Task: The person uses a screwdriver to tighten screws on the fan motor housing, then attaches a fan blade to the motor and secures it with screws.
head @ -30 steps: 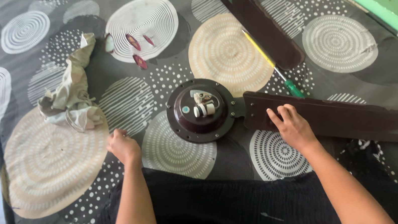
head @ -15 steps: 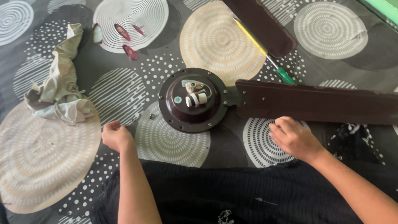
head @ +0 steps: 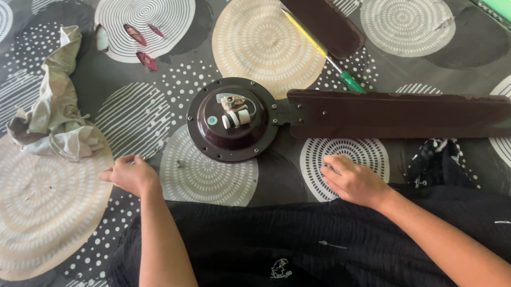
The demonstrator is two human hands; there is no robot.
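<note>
A dark brown ceiling-fan motor hub (head: pixel 233 120) lies on the patterned sheet (head: pixel 156 1), with a white and metal fitting at its centre. One long brown blade (head: pixel 402 113) is joined to the hub and reaches right. My right hand (head: pixel 351 180) rests palm down on the sheet just below that blade's inner end, not touching it. My left hand (head: pixel 128 173) sits on the sheet to the lower left of the hub, fingers curled in, and I see nothing in it. A small dark bit (head: pixel 181 164) lies between this hand and the hub.
A second loose blade (head: pixel 314 8) lies at the top, with a yellow and green screwdriver (head: pixel 325 51) beside it. A crumpled beige rag (head: pixel 55 109) is at the left. Small reddish pieces (head: pixel 141 45) lie above it. My black garment (head: pixel 332 263) covers the foreground.
My right hand came off the attached blade and drew back onto the sheet below it. My left hand slid a little left. The view shifted, so everything sits higher and more to the left.
</note>
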